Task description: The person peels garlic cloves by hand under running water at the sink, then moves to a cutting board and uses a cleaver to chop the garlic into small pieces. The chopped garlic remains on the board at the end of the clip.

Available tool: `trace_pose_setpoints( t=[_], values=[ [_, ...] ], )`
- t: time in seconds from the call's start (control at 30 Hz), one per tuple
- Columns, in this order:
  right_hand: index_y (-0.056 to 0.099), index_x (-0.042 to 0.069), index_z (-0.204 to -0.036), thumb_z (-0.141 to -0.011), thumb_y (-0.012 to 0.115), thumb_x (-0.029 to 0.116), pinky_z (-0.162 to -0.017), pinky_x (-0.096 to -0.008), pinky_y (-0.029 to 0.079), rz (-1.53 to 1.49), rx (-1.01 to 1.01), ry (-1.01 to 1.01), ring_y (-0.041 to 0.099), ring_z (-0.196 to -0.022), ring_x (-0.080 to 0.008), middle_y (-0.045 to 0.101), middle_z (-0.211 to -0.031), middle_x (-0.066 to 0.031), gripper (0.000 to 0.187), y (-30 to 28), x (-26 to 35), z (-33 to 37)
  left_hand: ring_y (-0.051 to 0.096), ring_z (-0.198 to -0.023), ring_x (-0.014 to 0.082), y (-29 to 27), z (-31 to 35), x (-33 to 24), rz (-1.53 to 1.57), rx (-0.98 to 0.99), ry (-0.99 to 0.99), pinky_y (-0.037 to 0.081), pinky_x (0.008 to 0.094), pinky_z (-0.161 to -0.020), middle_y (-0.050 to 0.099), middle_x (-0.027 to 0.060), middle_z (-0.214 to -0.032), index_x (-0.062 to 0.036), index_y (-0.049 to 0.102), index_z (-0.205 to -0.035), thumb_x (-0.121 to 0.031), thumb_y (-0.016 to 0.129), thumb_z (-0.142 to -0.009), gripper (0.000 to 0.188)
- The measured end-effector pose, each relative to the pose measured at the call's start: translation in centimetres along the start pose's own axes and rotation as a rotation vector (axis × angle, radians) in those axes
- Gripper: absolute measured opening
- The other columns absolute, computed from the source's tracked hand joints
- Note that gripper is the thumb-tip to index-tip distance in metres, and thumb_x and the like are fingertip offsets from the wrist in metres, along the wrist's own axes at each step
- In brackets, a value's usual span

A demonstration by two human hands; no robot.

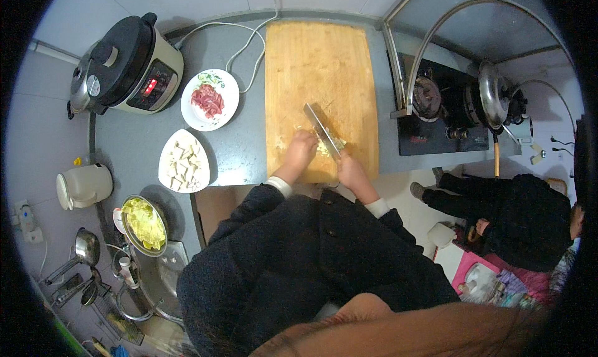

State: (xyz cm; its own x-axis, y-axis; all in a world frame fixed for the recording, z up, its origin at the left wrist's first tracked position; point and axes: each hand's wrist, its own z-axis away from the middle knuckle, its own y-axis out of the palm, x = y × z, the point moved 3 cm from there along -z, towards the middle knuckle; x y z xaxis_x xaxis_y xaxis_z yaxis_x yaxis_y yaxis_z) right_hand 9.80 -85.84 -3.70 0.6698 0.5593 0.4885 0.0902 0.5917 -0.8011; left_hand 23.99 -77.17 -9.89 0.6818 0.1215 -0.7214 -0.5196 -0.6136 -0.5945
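My right hand (352, 171) is closed round the handle of a kitchen knife (322, 128), whose blade slants up and to the left over the wooden cutting board (321, 58). Finely chopped pale yellow bits (330, 146), perhaps garlic or ginger, lie along the blade and under it. My left hand (301, 149) is beside the blade on the board, its fingers curled down close to the bits. Whether those fingers pinch anything is hidden from above.
Left of the board are a bowl of sliced red meat (207, 101), a dish of pale cut pieces (184, 162), a pressure cooker (134, 70) and a bowl of leafy greens (146, 225) by the sink. A cooktop (436, 136) with pots is at right; another person (520, 217) sits beyond.
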Motion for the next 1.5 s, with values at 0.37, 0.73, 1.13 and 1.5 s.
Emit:
trace_pose_setpoints(
  t=[0.37, 0.73, 1.13, 1.5],
  values=[
    [0.054, -0.003, -0.095, -0.08, 0.05, 0.013, -0.067, -0.0494, 0.045, -0.138, -0.082, -0.029, 0.057, -0.077, -0.0445, 0.059, -0.08, -0.0278, 0.022, 2.0, -1.2, -0.1, 0.056, -0.079, 0.0288, 0.3, -0.5, 0.2, 0.025, 0.114, 0.004, 0.046, 0.0383, -0.074, 0.06, 0.0108, -0.075, -0.0053, 0.065, -0.075, -0.003, 0.063, -0.064, 0.011],
    [0.054, 0.0, -0.09, -0.082, 0.05, 0.021, -0.07, -0.0504, 0.044, 0.039, -0.041, 0.014, 0.057, -0.08, -0.0435, 0.06, -0.085, -0.0253, 0.022, -3.0, -3.3, -0.2, 0.055, -0.09, 0.0329, -2.4, 0.8, -0.9, -0.089, -0.001, -0.368, 0.046, 0.0384, -0.079, 0.057, 0.012, -0.096, -0.004, 0.062, -0.091, -0.01, 0.067, -0.07, 0.022],
    [0.055, -0.005, -0.087, -0.079, 0.054, 0.006, -0.07, -0.049, 0.044, 0.173, -0.097, -0.151, 0.058, -0.078, -0.0412, 0.059, -0.08, -0.0269, 0.013, -1.1, -1.5, -1.8, 0.058, -0.086, 0.0322, -1.7, 2.1, -0.5, -0.076, 0.027, -0.336, 0.048, 0.0376, -0.075, 0.06, 0.0133, -0.09, -0.0043, 0.064, -0.089, -0.013, 0.065, -0.072, 0.019],
    [0.059, 0.001, -0.093, -0.082, 0.054, 0.02, -0.068, -0.0457, 0.046, -0.161, 0.136, -0.048, 0.058, -0.077, -0.0416, 0.061, -0.083, -0.023, 0.022, -2.7, -2.0, -1.0, 0.06, -0.069, 0.0283, -3.9, 1.5, -3.1, -0.024, -0.307, -0.371, 0.048, 0.033, -0.064, 0.061, 0.0146, -0.076, -0.0016, 0.065, -0.079, -0.011, 0.065, -0.077, 0.01]
  ],
)
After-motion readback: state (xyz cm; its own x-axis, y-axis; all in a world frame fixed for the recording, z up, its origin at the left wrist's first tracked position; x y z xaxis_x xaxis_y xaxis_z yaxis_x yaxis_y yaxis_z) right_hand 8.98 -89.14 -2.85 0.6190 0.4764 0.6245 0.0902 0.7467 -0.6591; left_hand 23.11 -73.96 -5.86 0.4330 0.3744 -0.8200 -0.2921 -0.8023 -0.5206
